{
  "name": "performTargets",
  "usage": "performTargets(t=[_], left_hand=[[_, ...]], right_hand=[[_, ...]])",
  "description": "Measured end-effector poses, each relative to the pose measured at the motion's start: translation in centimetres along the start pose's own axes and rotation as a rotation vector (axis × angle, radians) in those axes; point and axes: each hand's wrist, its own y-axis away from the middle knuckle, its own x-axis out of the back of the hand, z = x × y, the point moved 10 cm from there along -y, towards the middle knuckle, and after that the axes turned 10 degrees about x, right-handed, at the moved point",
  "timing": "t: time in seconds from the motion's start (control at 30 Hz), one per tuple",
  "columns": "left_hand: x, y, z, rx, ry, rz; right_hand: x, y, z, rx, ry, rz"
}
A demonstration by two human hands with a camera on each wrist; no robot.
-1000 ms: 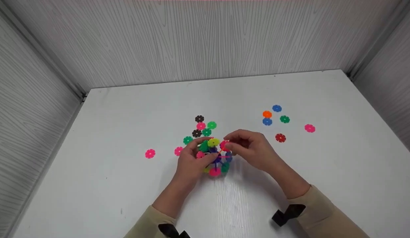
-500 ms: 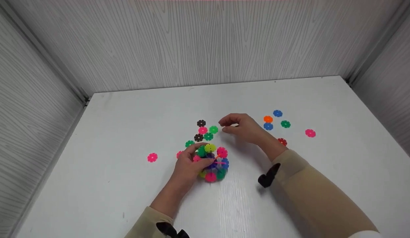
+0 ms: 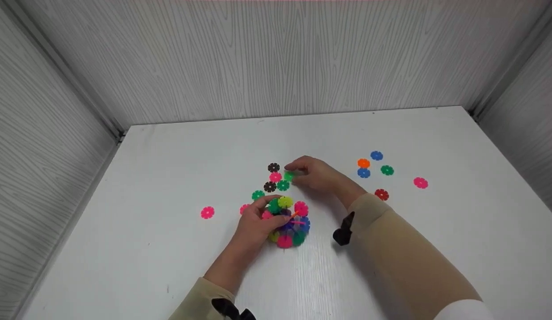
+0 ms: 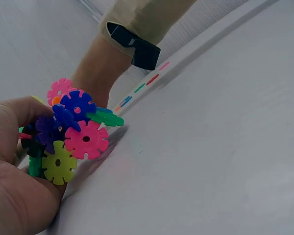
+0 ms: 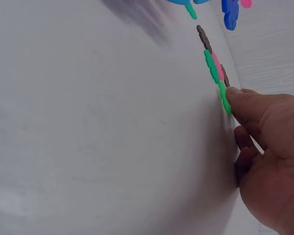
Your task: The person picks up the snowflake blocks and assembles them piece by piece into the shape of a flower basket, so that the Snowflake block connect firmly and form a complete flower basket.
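My left hand grips a ball-like cluster of interlocking plastic snowflake discs, thumb over its front. In the left wrist view, the cluster shows pink, blue, yellow-green, green and purple slotted discs joined at angles. Further back, my right hand pinches a light green snowflake disc between thumb and fingers, with the disc still at the table surface. The right wrist view has the thumb against the edge of that light green disc. Its fingertips are partly hidden behind the thumb.
Beside the light green disc lie a pink disc, two black discs and a green disc. Loose blue, orange, green, red and pink discs lie right of the right arm. Another pink disc lies far left. Pale panels enclose the white table.
My right hand has left the cluster, moved back and then left, and taken hold of the light green disc. The left hand keeps the cluster, slightly lower in view.
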Motion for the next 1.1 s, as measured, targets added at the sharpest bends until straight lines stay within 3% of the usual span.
performTargets(t=[0.17,0.4,0.63,0.83,0.97,1.1], left_hand=[[-0.2,0.1,0.1,-0.011,-0.003,-0.004],[-0.2,0.1,0.0,-0.009,-0.033,0.004],[0.2,0.0,0.0,-0.002,-0.060,0.042],[0.1,0.3,0.2,0.004,-0.010,0.088],[-0.3,0.6,0.7,-0.042,0.033,0.112],[-0.6,1.0,1.0,-0.092,0.077,0.134]], right_hand=[[-0.1,0.0,0.0,0.050,0.091,-0.027],[-0.2,1.1,0.0,0.043,0.116,-0.062],[0.4,3.6,0.9,0.006,-0.009,0.012],[1.6,7.6,0.8,0.003,-0.142,0.092],[1.9,10.3,-0.2,0.011,-0.250,0.121],[1.4,11.6,-1.5,0.057,-0.361,0.085]])
